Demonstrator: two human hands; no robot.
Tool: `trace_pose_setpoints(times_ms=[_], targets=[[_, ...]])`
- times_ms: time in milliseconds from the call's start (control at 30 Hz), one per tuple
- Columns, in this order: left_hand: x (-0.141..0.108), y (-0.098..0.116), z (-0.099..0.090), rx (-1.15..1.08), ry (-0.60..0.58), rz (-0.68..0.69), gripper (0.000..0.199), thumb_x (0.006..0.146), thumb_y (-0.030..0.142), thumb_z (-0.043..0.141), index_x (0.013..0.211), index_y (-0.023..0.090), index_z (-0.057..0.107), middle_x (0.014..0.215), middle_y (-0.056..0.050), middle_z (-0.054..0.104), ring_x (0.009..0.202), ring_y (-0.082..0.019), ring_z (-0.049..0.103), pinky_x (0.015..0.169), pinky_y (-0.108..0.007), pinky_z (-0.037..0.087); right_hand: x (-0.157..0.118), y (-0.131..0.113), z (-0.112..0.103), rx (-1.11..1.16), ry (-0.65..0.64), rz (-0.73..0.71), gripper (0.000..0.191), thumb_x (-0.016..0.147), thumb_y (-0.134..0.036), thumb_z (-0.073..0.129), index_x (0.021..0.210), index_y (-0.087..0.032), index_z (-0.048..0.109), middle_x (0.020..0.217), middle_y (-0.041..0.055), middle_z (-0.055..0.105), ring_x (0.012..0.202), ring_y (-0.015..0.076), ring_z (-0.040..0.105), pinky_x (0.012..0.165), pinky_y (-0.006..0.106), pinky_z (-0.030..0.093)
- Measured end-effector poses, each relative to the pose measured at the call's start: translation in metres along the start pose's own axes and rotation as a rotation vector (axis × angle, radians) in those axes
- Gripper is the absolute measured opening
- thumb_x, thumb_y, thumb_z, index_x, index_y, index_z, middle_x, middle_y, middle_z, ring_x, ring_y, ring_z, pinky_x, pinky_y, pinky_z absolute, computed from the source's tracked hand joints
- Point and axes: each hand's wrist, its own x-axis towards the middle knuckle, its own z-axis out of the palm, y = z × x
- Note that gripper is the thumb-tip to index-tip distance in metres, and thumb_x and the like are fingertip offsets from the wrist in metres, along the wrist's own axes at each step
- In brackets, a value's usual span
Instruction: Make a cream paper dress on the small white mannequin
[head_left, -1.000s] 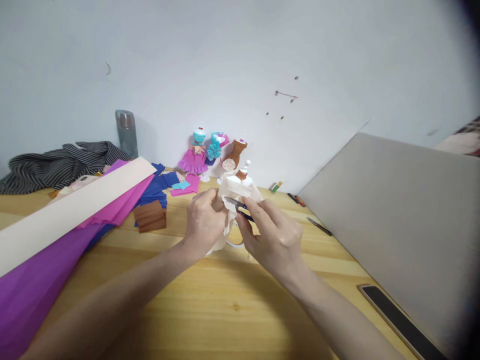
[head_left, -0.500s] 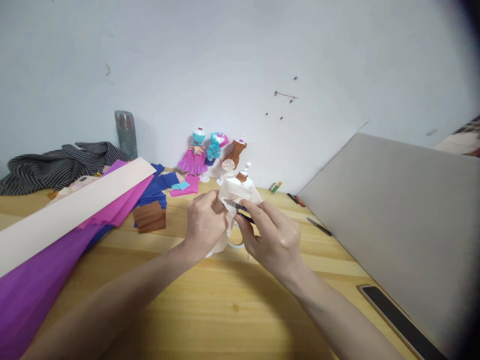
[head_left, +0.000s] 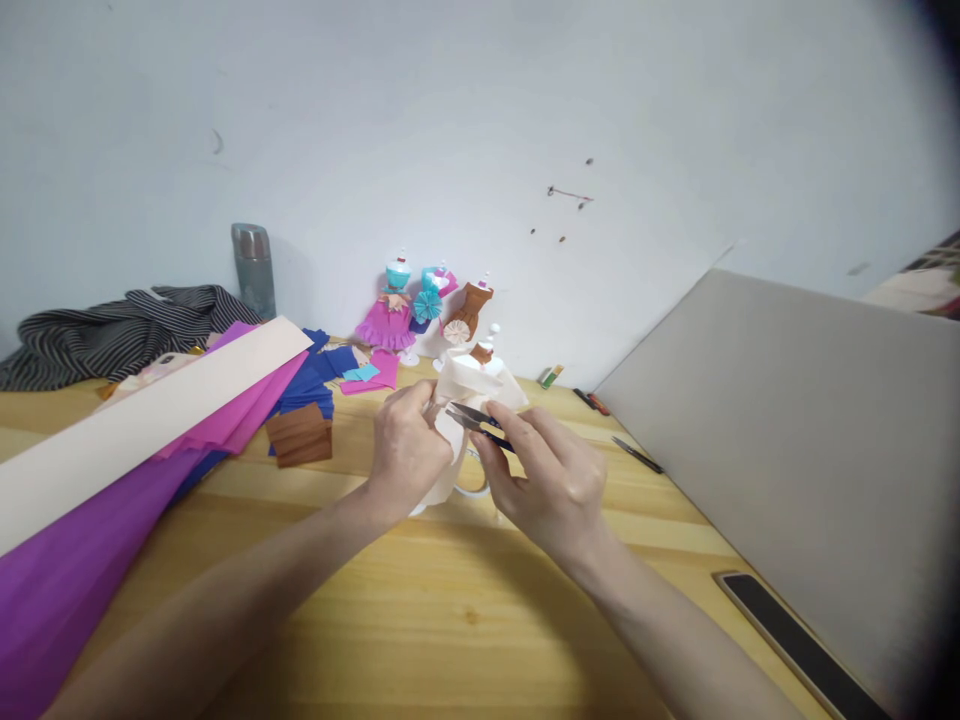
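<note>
In the middle of the table stands a small white mannequin with pale cream paper draped round its front and a bit of brown at its chest. My left hand is closed on the paper's left side. My right hand holds small dark snips between thumb and fingers, their blades pointing left and lying against the paper. Below the paper a white ring-shaped stand partly shows.
Three dressed mannequins stand by the wall. Coloured paper sheets, brown squares, striped cloth and a bottle lie or stand left. At right are a phone, tweezers and a white board.
The snips have moved slightly right, and more of their blades shows in front of the paper. My right hand has shifted a little right and down. My left hand keeps its grip.
</note>
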Motion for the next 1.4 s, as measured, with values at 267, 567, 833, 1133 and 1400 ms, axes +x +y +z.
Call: trace_pose_setpoints(times_ms=[267,567,833,1133,1400], targets=[[0.002,0.0,0.001,0.03,0.067,0.069,0.011,0.071,0.022,0.056,0.062,0.017,0.052,0.054,0.003,0.047,0.053,-0.012,0.039,0.054,-0.025,0.028,0.001,-0.001,-0.001,-0.08,0.04,-0.011,0.018,0.085,-0.02,0.061,0.102,-0.013,0.062,0.066,0.0024,0.063,0.055,0.0116,0.056,0.052,0.023,0.037],[0.001,-0.004,0.003,-0.02,0.068,0.061,0.015,0.074,0.019,0.052,0.06,0.018,0.046,0.054,0.004,0.043,0.056,-0.012,0.041,0.053,-0.023,0.028,0.002,-0.006,0.006,-0.086,0.005,0.0,0.019,0.088,-0.022,0.059,0.102,-0.011,0.062,0.068,0.0043,0.064,0.058,0.0128,0.057,0.053,0.024,0.038],[0.002,-0.003,0.001,0.004,0.035,0.046,0.012,0.074,0.02,0.052,0.063,0.019,0.049,0.055,0.004,0.044,0.057,-0.012,0.041,0.053,-0.023,0.029,0.004,-0.007,0.009,-0.048,0.017,0.016,0.016,0.086,-0.02,0.061,0.099,-0.01,0.063,0.067,0.0043,0.064,0.056,0.0119,0.057,0.052,0.024,0.038],[0.003,-0.008,0.0,-0.055,-0.003,0.024,0.018,0.07,0.027,0.058,0.06,0.019,0.046,0.057,0.004,0.047,0.06,-0.012,0.045,0.053,-0.023,0.028,0.002,-0.003,0.009,0.073,0.012,-0.008,0.011,0.087,-0.017,0.059,0.096,-0.012,0.063,0.062,0.0027,0.059,0.052,0.0114,0.051,0.05,0.023,0.038],[0.026,-0.006,-0.011,-0.166,-0.133,-0.222,0.018,0.068,0.031,0.065,0.062,0.016,0.057,0.056,0.004,0.051,0.058,-0.012,0.046,0.054,-0.024,0.03,-0.026,0.013,0.002,0.448,-0.069,0.04,0.023,0.083,-0.014,0.061,0.105,-0.015,0.06,0.068,0.0025,0.058,0.055,0.012,0.052,0.049,0.022,0.041]])
